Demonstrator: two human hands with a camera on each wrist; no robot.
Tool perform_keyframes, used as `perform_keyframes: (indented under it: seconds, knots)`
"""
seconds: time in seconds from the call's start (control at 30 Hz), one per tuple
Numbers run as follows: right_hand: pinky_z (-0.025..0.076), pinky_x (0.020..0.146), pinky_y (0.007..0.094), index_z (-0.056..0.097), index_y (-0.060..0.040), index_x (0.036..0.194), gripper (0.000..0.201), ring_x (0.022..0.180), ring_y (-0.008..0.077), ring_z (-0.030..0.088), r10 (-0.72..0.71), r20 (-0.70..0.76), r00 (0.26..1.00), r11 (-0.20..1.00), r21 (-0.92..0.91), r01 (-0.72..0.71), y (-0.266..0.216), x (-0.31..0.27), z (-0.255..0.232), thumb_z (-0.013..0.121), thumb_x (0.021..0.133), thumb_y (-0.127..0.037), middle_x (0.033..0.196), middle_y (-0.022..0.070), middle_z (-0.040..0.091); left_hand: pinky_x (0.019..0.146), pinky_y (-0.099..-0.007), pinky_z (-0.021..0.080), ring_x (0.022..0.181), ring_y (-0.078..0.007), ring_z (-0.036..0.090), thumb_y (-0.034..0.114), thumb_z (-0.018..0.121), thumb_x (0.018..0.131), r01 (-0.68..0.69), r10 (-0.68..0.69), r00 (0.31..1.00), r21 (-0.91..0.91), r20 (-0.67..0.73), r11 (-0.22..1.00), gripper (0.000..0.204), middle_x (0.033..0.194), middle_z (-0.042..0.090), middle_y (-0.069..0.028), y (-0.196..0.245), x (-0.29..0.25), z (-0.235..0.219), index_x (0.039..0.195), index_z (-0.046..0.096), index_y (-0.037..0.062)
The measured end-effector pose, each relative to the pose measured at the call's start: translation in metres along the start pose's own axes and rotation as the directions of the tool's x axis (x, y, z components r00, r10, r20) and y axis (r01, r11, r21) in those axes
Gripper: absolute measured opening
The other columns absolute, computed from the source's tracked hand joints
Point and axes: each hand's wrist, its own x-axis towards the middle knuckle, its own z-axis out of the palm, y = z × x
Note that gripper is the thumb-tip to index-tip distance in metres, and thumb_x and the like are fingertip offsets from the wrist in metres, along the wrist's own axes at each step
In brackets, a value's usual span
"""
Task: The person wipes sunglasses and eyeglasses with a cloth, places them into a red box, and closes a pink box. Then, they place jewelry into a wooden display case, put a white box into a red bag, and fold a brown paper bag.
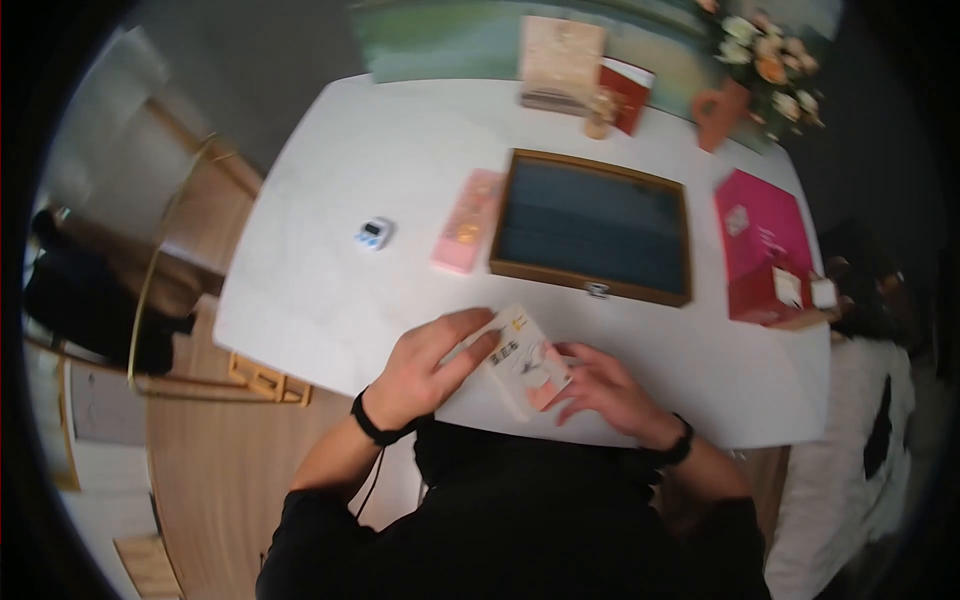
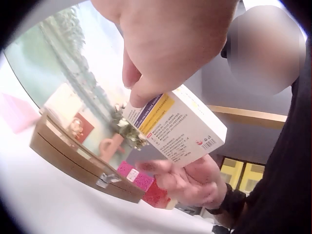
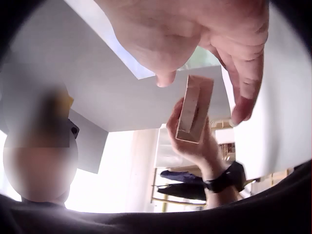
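Note:
A small white box with printed text and a pink corner [image 1: 525, 362] is held above the table's front edge by my left hand [image 1: 432, 368]. In the left wrist view, my left hand [image 2: 175, 44] pinches the upper end of the box [image 2: 183, 131], its text and barcode showing. My right hand [image 1: 618, 398] is at the other end with its fingers spread. From the right wrist, the narrow end of the box [image 3: 195, 109] faces my right hand [image 3: 195, 34], whose thumb and fingers stand apart from it.
On the white table [image 1: 310, 280] are a wooden case with a dark inside [image 1: 590, 225], a pink packet [image 1: 467, 222], a small timer [image 1: 373, 233] and pink and red boxes [image 1: 762, 225]. Behind stand a beige box [image 1: 562, 62], a red card [image 1: 628, 95] and a flower vase [image 1: 720, 115].

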Motion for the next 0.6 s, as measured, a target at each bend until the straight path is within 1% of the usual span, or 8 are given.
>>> perform_keyframes:
  seconds: [0.07, 0.17, 0.2, 0.3, 0.4, 0.47, 0.53, 0.6]
  knots:
    - [0.064, 0.082, 0.0345, 0.053, 0.0043, 0.148, 0.041, 0.103, 0.0175, 0.074, -0.042, 0.006, 0.999, 0.998, -0.047, 0.043, 0.005, 0.012, 0.008, 0.062, 0.114, -0.016, 0.117, 0.0122, 0.074, 0.092, -0.0422, 0.065, 0.114, -0.0376, 0.074, 0.001, 0.072, 0.086, -0.035, 0.036, 0.997, -0.009, 0.068, 0.999, 0.035, 0.130, 0.070, -0.0222, 0.014, 0.008, 0.010, 0.120, 0.074, -0.0024]
    - [0.062, 0.082, 0.0325, 0.057, 0.0050, 0.143, 0.039, 0.103, 0.0134, 0.073, -0.169, -0.014, 0.986, 0.972, -0.170, 0.164, 0.001, 0.011, 0.007, 0.066, 0.112, -0.016, 0.116, 0.0103, 0.074, 0.103, -0.0460, 0.062, 0.127, -0.0434, 0.070, -0.003, 0.081, 0.079, 0.161, -0.146, 0.984, -0.149, 0.107, 0.976, 0.061, 0.146, 0.064, -0.0255, 0.022, 0.000, 0.031, 0.138, 0.066, -0.0006]
    - [0.061, 0.083, 0.0314, 0.059, 0.0051, 0.141, 0.038, 0.102, 0.0125, 0.072, -0.237, -0.054, 0.970, 0.951, -0.216, 0.220, 0.002, 0.010, 0.007, 0.068, 0.110, -0.016, 0.114, 0.0098, 0.074, 0.103, -0.0460, 0.062, 0.127, -0.0434, 0.070, -0.003, 0.081, 0.079, 0.128, -0.110, 0.988, -0.180, 0.107, 0.975, 0.061, 0.146, 0.064, -0.0255, 0.027, 0.005, 0.035, 0.138, 0.066, -0.0006]
    - [0.059, 0.085, 0.0302, 0.060, 0.0051, 0.137, 0.038, 0.101, 0.0119, 0.071, -0.315, -0.105, 0.943, 0.913, -0.305, 0.271, 0.009, 0.002, -0.003, 0.072, 0.108, -0.016, 0.112, 0.0096, 0.075, 0.123, -0.0480, 0.044, 0.146, -0.0441, 0.057, 0.002, 0.088, 0.079, 0.409, -0.292, 0.912, -0.587, 0.288, 0.699, 0.087, 0.158, 0.058, -0.0252, 0.032, 0.008, 0.039, 0.157, 0.048, 0.0029]
    - [0.057, 0.087, 0.0307, 0.060, 0.0032, 0.136, 0.038, 0.100, 0.0122, 0.070, -0.322, -0.103, 0.941, 0.899, -0.345, 0.270, 0.012, -0.010, -0.002, 0.073, 0.107, -0.017, 0.111, 0.0101, 0.075, 0.123, -0.0468, 0.044, 0.147, -0.0400, 0.057, 0.003, 0.088, 0.081, 0.427, -0.232, 0.901, -0.651, 0.368, 0.627, 0.087, 0.159, 0.057, -0.0242, 0.034, 0.004, 0.048, 0.158, 0.048, 0.0019]
    - [0.057, 0.087, 0.0308, 0.059, 0.0020, 0.136, 0.038, 0.100, 0.0121, 0.070, -0.449, -0.023, 0.893, 0.693, -0.640, 0.332, 0.009, -0.019, 0.003, 0.074, 0.107, -0.018, 0.113, 0.0099, 0.074, 0.123, -0.0455, 0.044, 0.149, -0.0367, 0.057, 0.006, 0.087, 0.086, 0.391, -0.185, 0.916, -0.690, 0.356, 0.609, 0.084, 0.161, 0.057, -0.0230, 0.042, 0.013, 0.053, 0.159, 0.046, 0.0001]
    - [0.058, 0.089, 0.0316, 0.058, 0.0013, 0.140, 0.040, 0.103, 0.0125, 0.070, -0.418, -0.005, 0.908, 0.718, -0.614, 0.328, 0.002, -0.024, 0.003, 0.073, 0.107, -0.017, 0.118, 0.0103, 0.074, 0.123, -0.0438, 0.043, 0.150, -0.0347, 0.055, 0.006, 0.083, 0.091, 0.421, -0.186, 0.902, -0.700, 0.389, 0.577, 0.080, 0.161, 0.057, -0.0221, 0.041, 0.017, 0.052, 0.161, 0.044, -0.0014]
    - [0.060, 0.094, 0.0326, 0.057, 0.0015, 0.144, 0.043, 0.109, 0.0131, 0.069, -0.234, -0.193, 0.953, 0.916, -0.371, 0.150, -0.019, -0.033, 0.010, 0.072, 0.107, -0.015, 0.123, 0.0114, 0.073, 0.121, -0.0416, 0.045, 0.147, -0.0294, 0.058, 0.005, 0.074, 0.101, 0.468, -0.360, 0.866, -0.817, 0.347, 0.336, 0.066, 0.159, 0.059, -0.0211, 0.046, 0.026, 0.063, 0.160, 0.046, -0.0016]
